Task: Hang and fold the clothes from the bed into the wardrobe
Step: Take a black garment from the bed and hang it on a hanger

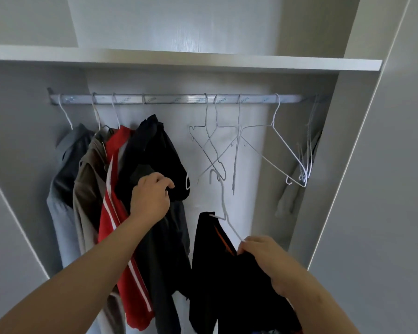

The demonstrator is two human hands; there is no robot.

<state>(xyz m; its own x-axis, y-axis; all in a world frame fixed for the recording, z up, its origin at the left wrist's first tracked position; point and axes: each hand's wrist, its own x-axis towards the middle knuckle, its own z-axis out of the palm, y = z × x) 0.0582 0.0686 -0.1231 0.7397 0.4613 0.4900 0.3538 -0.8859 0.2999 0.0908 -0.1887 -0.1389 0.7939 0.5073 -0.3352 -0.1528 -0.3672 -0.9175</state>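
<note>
I face the open wardrobe with its silver rail (174, 98). Four garments hang at the left: a grey one (63, 179), a brown one (87, 189), a red one with white stripes (114, 213) and a black one (155, 145). My left hand (150, 198) grips the black hanging garment at its right edge. Lower down, my right hand (263, 251) holds a black garment with an orange trim (217, 273) together with the shoulder of its white wire hanger (223, 206). That hanger's hook is below the rail, among the empty hangers.
Several empty white wire hangers (227, 141) hang tangled on the middle and right of the rail, more in the right corner (308, 150). A white shelf (203, 60) runs above the rail. Wardrobe side panels close in left and right.
</note>
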